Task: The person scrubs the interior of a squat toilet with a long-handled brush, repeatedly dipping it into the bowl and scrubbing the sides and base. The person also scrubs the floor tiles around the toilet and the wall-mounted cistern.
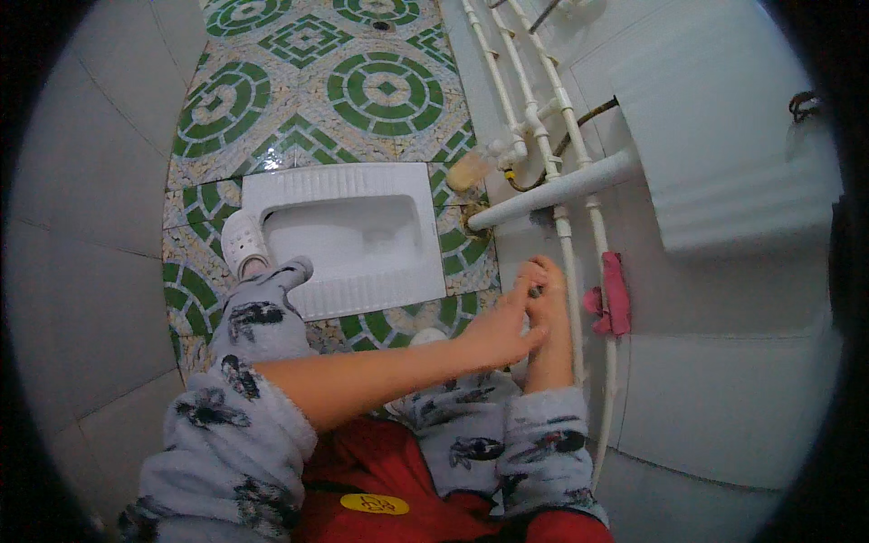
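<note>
My left hand (499, 332) reaches across from the left and meets my right hand (553, 288) beside the white wall pipes. Their fingers overlap. A small dark thing (535, 292) shows between them, too small to name, and I cannot tell which hand holds it. Both forearms are bare below rolled fleece sleeves with dark printed figures. Ahead lies a white ceramic squat toilet (346, 175) set in the floor. A white clog (243, 237) on my left foot stands at the toilet's left edge.
White pipes (536, 125) run along the right wall. A thick white pipe (557, 189) slants from the cistern (719, 136) to the floor. A pink cloth (616, 293) hangs on a pipe. Green patterned floor tiles (385, 88) look wet near the toilet. A drain (382, 26) sits farther off.
</note>
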Motion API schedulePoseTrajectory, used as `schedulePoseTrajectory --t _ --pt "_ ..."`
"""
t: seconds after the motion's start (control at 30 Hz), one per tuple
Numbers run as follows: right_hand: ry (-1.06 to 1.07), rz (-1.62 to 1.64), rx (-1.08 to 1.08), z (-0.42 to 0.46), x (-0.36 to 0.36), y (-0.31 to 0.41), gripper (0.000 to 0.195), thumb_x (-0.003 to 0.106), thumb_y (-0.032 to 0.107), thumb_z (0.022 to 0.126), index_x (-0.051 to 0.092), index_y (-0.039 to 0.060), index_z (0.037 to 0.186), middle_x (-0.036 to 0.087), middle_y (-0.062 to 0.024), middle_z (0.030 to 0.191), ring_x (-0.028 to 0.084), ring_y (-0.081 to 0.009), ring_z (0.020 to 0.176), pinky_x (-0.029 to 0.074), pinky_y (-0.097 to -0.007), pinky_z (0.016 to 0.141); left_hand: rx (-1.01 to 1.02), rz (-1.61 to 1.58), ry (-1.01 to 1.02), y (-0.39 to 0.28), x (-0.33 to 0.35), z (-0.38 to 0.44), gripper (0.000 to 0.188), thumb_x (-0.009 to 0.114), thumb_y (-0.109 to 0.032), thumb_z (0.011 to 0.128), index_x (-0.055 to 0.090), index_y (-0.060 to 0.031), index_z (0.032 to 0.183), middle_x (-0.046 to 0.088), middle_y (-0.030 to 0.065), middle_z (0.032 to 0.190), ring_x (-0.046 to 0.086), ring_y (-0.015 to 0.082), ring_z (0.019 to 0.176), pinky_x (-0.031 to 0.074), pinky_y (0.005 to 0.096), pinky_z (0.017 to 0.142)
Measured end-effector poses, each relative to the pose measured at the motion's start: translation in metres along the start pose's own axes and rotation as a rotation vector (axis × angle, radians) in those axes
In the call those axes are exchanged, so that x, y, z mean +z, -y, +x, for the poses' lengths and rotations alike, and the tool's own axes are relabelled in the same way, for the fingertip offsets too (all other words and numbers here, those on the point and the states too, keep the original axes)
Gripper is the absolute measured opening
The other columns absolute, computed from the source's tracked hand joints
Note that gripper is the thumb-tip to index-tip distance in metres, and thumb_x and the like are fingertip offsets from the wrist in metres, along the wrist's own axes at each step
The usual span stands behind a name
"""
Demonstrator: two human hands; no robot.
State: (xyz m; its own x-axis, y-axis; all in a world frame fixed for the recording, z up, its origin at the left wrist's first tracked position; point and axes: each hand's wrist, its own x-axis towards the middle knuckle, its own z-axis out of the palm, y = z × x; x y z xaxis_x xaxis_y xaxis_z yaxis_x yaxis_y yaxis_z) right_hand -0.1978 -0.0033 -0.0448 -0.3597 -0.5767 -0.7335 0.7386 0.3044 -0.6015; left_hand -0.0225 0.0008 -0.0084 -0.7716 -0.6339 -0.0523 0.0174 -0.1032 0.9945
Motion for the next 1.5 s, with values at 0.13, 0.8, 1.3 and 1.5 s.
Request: schedulePoseTrajectory --t 0.13,0.8,1.3,1.5 --pt "-0.172 -0.188 0.102 0.014 0.007 -0.017 0.014 0.053 0.016 0.075 0.044 0.0085 0.068 0.040 0.0016 0.049 0.035 -0.0111 0.038 0.025 -0.0244 0.036 0.122 -0.040 -0.106 0.052 0.008 0.017 0.050 0.055 -0.023 0.079 0.032 -0.0047 0.120 0.049 0.0166 0.103 0.049 0.0286 0.098 0.040 0.0366 0.083" --pt "-0.226 -0.558 -0.171 0.063 -0.017 -0.047 0.022 0.058 0.020 0.074 0.052 0.0035 0.061 0.051 -0.0049 0.055 0.046 -0.0153 0.043 0.034 -0.0288 0.039 -0.033 -0.306 0.090 0.049 -0.009 0.021 0.045 0.053 -0.018 0.081 0.036 0.0016 0.118 0.047 0.0103 0.109 0.046 0.0160 0.101 0.038 0.0293 0.086" --pt "0.041 -0.172 -0.336 0.024 0.040 -0.053 0.017 0.059 0.015 0.076 0.049 0.0068 0.066 0.042 0.0016 0.053 0.037 -0.0093 0.043 0.029 -0.0246 0.040 0.239 0.135 -0.397 0.045 -0.008 0.022 0.039 0.054 -0.025 0.077 0.043 0.0028 0.102 0.050 0.0202 0.092 0.051 0.0291 0.086 0.040 0.0342 0.075" --pt "-0.097 -0.208 -0.126 0.032 0.032 -0.058 0.013 0.058 0.015 0.078 0.052 0.0033 0.078 0.040 0.0023 0.053 0.037 -0.0089 0.043 0.030 -0.0242 0.040 0.167 0.076 -0.290 0.044 -0.012 0.017 0.038 0.053 -0.024 0.077 0.043 0.0028 0.102 0.051 0.0194 0.090 0.053 0.0280 0.083 0.042 0.0348 0.072"
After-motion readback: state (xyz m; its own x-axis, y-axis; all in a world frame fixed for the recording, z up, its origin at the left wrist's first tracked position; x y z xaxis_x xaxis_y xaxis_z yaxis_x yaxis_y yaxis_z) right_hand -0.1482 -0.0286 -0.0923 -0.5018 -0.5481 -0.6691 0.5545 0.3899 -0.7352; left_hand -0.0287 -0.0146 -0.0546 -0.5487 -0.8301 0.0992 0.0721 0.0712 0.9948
